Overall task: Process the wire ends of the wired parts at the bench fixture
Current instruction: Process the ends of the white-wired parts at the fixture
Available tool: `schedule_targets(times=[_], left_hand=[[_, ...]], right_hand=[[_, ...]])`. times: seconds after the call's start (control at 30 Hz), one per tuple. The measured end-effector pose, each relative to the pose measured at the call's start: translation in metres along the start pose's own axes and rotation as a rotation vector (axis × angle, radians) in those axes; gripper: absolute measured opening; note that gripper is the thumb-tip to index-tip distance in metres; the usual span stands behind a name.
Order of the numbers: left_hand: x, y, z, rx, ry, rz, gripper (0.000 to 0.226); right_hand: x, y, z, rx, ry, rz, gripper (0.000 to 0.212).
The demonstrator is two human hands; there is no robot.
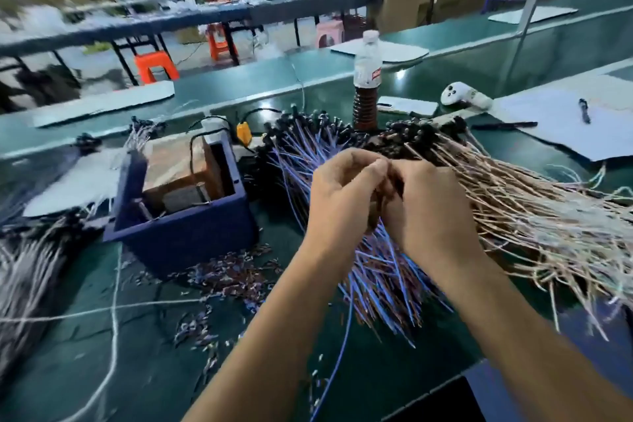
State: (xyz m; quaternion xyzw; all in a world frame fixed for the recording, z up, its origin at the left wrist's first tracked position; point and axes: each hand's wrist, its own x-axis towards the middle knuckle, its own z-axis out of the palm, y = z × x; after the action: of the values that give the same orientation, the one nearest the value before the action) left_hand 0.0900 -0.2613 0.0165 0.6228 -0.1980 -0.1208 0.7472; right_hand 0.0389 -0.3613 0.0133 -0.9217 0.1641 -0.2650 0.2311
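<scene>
My left hand (342,195) and my right hand (428,212) meet above the bench, fingers curled together around a small dark wired part (378,205) whose blue wire (337,363) hangs down toward me. Under the hands lies a pile of blue-wired parts (376,271) with black heads at the far end. Spreading to the right is a pile of tan-wired parts (534,216). Left of my hands stands the dark blue box fixture (181,216) with a brown block inside. What the fingers pinch exactly is hidden.
Cut wire scraps (226,277) litter the green bench in front of the fixture. Another bundle of wired parts (27,267) lies at the far left. A bottle (367,86), a white controller (462,96), papers with a pen (582,113) and a yellow plug (244,134) sit behind.
</scene>
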Motion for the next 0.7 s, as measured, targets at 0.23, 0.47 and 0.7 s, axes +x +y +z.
schedule_targets(times=[0.23, 0.47, 0.7], left_hand=[[-0.058, 0.025, -0.176, 0.371, 0.102, -0.197, 0.028], [-0.123, 0.056, -0.312, 0.805, 0.167, -0.494, 0.027], [-0.116, 0.08, -0.36, 1.096, 0.505, -0.419, 0.022]], right_hand=[[-0.051, -0.132, 0.093, 0.041, -0.468, -0.263, 0.009], [-0.094, -0.211, 0.165, 0.072, -0.466, -0.643, 0.013], [-0.099, -0.285, 0.224, 0.054, -0.397, -0.663, 0.032]])
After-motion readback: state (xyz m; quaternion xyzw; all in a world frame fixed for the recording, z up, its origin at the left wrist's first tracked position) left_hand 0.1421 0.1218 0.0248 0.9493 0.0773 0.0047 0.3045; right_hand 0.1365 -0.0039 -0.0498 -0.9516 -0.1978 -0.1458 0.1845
